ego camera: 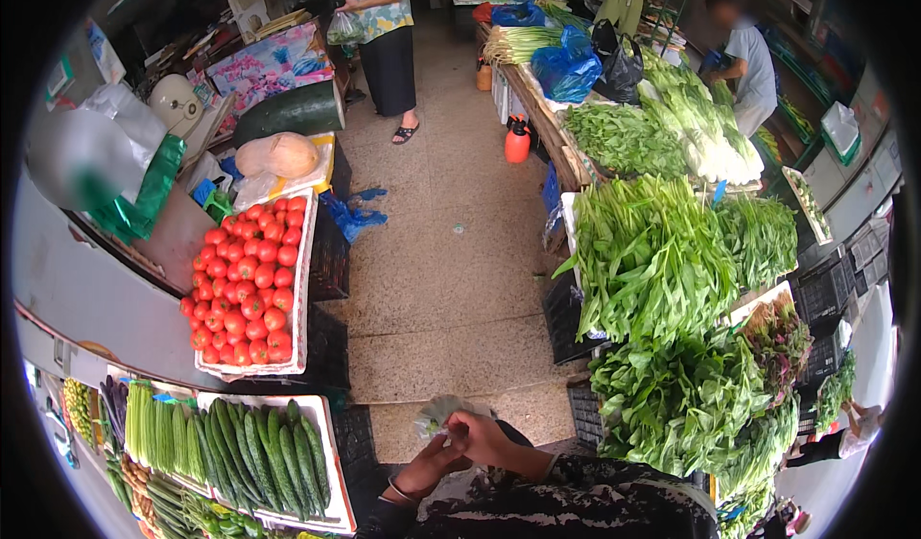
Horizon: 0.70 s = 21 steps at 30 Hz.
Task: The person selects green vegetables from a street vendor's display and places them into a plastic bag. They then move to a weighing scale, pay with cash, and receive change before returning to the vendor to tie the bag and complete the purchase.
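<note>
My two hands meet low in the middle of the head view, in front of my dark patterned clothing. A clear plastic bag (432, 421) with something green inside shows just beyond the fingers. My right hand (483, 438) has its fingers curled in on the bag. From the left comes my left hand (430, 467), a bangle at its wrist, with fingertips against the right hand and the gathered plastic. The hands hide part of the bag. Nearest on the left is a white foam box of cucumbers (266, 460); leafy greens (669, 395) lie to the right.
Tomatoes (248, 280) fill a foam box at left, with a pale gourd (277, 155) and a dark winter melon (288, 113) behind. A person (385, 35) stands up the aisle with a bag. An orange sprayer bottle (516, 140) and blue plastic (356, 215) lie along the floor (439, 273).
</note>
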Each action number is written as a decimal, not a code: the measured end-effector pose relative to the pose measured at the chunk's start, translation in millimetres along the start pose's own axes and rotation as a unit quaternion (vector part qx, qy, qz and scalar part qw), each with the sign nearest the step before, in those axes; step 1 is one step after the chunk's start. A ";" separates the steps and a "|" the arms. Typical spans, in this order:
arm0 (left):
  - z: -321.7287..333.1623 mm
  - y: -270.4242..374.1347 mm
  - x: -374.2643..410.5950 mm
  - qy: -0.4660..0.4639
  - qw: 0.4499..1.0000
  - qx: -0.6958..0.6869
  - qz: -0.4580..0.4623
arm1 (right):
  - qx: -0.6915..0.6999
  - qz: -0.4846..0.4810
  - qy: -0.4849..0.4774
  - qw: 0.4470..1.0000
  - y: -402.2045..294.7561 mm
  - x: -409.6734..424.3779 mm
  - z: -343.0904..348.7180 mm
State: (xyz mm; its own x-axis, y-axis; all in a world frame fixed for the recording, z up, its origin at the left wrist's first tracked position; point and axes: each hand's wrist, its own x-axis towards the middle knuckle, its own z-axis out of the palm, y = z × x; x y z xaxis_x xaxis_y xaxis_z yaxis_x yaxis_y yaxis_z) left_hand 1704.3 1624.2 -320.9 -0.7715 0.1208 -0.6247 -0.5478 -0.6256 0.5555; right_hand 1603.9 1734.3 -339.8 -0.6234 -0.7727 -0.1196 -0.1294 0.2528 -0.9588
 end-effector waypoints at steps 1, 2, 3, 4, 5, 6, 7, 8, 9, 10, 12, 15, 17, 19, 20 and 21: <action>6.6 27.0 10.6 -0.010 1.000 -0.003 0.013 | 0.003 0.009 0.009 1.000 -12.4 21.8 -19.6; 15.8 49.9 16.9 -0.011 0.999 -0.018 0.033 | 0.003 0.016 0.000 1.000 -24.2 38.6 -35.3; 43.0 91.8 17.1 0.032 0.999 -0.008 -0.005 | 0.035 0.025 0.019 0.999 -30.9 55.1 -52.8; 29.0 89.8 46.5 -0.032 0.999 -0.016 0.031 | 0.054 0.053 0.041 0.996 -30.4 70.6 -66.5; 31.8 106.0 63.0 -0.051 0.998 -0.007 0.040 | 0.089 0.026 0.061 0.994 -24.6 87.1 -78.4; 36.5 123.5 77.1 -0.068 0.996 0.002 0.050 | 0.124 -0.001 0.078 0.989 -21.9 103.5 -92.1; 37.5 140.6 89.3 -0.072 0.995 0.029 0.069 | 0.121 0.019 0.089 0.989 -34.9 122.0 -108.3; 39.7 160.1 99.1 -0.074 0.992 0.056 0.087 | 0.078 0.031 0.095 0.992 -35.7 139.9 -122.9; 44.3 180.1 103.4 -0.059 0.991 0.051 0.110 | 0.060 0.002 0.119 0.991 -34.7 161.7 -135.9; 40.7 192.7 120.3 -0.045 0.989 0.077 0.116 | 0.044 -0.024 0.154 0.987 -27.7 184.1 -151.4; 22.4 222.5 157.6 -0.044 0.991 0.098 0.074 | 0.095 0.003 0.215 0.972 -3.2 234.2 -181.9; -7.8 263.2 206.7 -0.059 0.998 -0.004 0.037 | 0.137 0.061 0.260 0.954 5.8 292.5 -224.5; -39.1 286.1 252.8 -0.101 0.961 0.170 0.191 | 0.149 0.117 0.265 0.946 -14.1 335.6 -247.9; -35.5 344.3 271.5 -0.077 0.953 0.192 0.224 | 0.161 0.186 0.270 0.931 -49.8 370.7 -277.1; -27.7 378.8 280.7 -0.061 0.953 0.194 0.224 | 0.147 0.166 0.282 0.934 -63.1 389.7 -295.9; -23.1 411.6 287.0 -0.034 0.952 0.207 0.223 | 0.141 0.149 0.291 0.935 -72.2 409.0 -308.3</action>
State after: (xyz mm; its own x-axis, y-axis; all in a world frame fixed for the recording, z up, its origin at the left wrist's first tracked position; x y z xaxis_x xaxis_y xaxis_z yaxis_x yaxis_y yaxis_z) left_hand 1265.0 1383.6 -284.2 -0.9687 -0.0268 -0.2466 -0.2305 -0.2700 0.9349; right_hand 1120.5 1579.4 -240.0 -0.9236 -0.2247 -0.3107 0.2740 0.1803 -0.9447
